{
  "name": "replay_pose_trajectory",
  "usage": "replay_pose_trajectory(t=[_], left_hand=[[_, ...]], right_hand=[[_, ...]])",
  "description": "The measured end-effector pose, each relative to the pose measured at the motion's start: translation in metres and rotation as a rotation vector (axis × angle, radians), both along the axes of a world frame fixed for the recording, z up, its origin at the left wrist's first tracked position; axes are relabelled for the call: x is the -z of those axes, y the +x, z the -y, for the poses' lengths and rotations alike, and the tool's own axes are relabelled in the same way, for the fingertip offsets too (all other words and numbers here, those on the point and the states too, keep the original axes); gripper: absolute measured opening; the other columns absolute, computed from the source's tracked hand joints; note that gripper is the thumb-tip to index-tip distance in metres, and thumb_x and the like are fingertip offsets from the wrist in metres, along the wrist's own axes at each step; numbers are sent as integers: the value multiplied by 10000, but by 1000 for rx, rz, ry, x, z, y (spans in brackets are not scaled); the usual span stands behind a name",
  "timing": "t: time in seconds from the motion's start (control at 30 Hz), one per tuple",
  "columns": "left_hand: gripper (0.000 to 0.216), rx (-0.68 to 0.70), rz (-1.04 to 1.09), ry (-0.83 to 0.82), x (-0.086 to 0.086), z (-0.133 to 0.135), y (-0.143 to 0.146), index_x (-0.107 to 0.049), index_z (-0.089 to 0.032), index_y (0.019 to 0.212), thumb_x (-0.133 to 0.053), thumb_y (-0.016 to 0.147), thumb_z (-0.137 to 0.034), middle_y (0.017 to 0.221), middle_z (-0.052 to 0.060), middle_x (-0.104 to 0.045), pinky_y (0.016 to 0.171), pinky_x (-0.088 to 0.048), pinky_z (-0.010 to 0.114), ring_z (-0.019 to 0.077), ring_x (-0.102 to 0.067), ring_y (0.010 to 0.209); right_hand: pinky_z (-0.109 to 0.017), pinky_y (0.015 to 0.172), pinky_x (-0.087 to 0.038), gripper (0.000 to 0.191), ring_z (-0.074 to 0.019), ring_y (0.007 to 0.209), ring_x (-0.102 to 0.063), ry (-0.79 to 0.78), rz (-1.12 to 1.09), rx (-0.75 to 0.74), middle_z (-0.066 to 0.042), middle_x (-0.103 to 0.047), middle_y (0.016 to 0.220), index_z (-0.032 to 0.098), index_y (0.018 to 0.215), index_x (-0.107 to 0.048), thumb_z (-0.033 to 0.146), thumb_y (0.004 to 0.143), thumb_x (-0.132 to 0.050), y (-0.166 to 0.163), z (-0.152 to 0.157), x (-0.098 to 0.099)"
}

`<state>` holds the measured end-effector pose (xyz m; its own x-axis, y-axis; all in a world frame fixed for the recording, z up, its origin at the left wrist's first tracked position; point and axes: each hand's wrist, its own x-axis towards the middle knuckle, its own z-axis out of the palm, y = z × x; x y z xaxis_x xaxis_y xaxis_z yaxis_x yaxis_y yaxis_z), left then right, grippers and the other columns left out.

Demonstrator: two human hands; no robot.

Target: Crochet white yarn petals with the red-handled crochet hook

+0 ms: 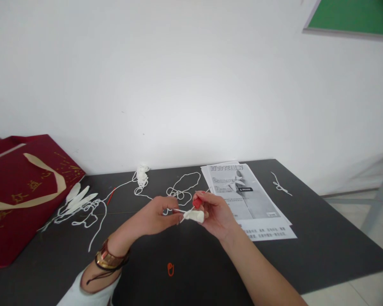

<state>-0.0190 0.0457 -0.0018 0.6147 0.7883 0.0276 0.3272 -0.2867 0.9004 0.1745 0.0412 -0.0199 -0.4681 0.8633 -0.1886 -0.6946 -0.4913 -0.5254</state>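
Observation:
Both my hands meet above the middle of a dark table (322, 238). My left hand (156, 216) pinches a white strand of yarn (178, 210), fingers closed. My right hand (215, 214) is closed on a crochet hook with a red handle (197, 203) and holds a small white crocheted piece (194, 216) against its fingers. The yarn runs back from my hands in loose loops (181, 187) to a small white ball (142, 172) by the wall. My left wrist wears a gold bangle (107, 259).
A red gift bag (22, 191) lies at the left. White crocheted petals (79, 197) and tangled yarn sit beside it. Printed sheets (245, 195) lie at the right, a short yarn scrap (281, 185) beyond them. An orange stitch marker (170, 269) lies near the front.

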Motion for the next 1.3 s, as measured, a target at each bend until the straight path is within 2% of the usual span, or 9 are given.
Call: replay_pose_trajectory(t=[0.2,0.37,0.53,0.7,0.8,0.87,0.97,1.17,1.3], left_hand=[[177,-94,111,151,0,0,6,-747,-221,917,-617,806,-177,1008,74,-652,967,-337,401,234,-564,979],[407,-161,257,104,-4,-6,-7,-656,-242,1157,-608,768,-130,1200,81,-610,1019,-324,408,261,-502,1170],[156,-19,272,-126,-3,0,-10,-742,-163,789,-630,812,-269,690,49,-667,612,-430,281,165,-581,640],[631,158,401,-356,-6,11,-16,-412,-202,298,-551,804,-551,300,-35,-269,382,-216,273,73,-240,316],[600,183,543,-408,-8,16,-16,-601,-215,418,-490,714,-724,326,-68,-181,343,-202,258,73,-182,308],[489,175,595,-417,-10,21,-10,-760,-245,864,-614,667,-669,432,-79,-270,356,-220,217,69,-216,362],[709,38,501,-270,-14,30,3,-499,-356,1349,-771,695,-363,741,-26,-475,495,-353,184,83,-403,571],[728,-223,35,375,-23,43,16,-328,-429,1434,-655,822,-208,1140,40,-472,551,-430,213,123,-496,713],[682,-185,32,563,-24,41,16,-317,-392,1445,-534,876,-87,1166,66,-532,776,-483,287,194,-567,974]], right_hand=[[-111,367,-433,145,-45,350,-507,9,-8,7,14,-598,447,75,634,-680,194,698,-733,5,1,-3],[-101,348,-416,148,-33,331,-475,17,-26,14,27,-576,435,85,623,-668,187,696,-748,9,2,-8],[-111,353,-454,131,-51,343,-518,9,-34,46,13,-610,455,85,640,-681,188,695,-741,10,1,-11],[-139,372,-505,82,-65,356,-549,-4,-24,64,7,-666,516,101,690,-702,180,711,-710,10,0,-11],[-133,354,-490,106,-71,347,-547,1,-11,40,13,-624,461,93,671,-695,190,706,-721,7,1,-11],[-132,344,-478,127,-74,344,-545,8,1,28,18,-604,440,92,659,-688,203,697,-735,5,2,-11],[-127,349,-471,152,-66,346,-537,19,25,39,26,-597,440,97,645,-677,221,702,-745,3,2,-10],[-159,368,-508,164,-74,356,-541,30,98,69,19,-619,462,95,679,-692,246,732,-732,2,4,-9],[-176,373,-533,167,-76,351,-533,40,129,94,20,-622,461,89,687,-702,247,722,-741,0,4,-8]])
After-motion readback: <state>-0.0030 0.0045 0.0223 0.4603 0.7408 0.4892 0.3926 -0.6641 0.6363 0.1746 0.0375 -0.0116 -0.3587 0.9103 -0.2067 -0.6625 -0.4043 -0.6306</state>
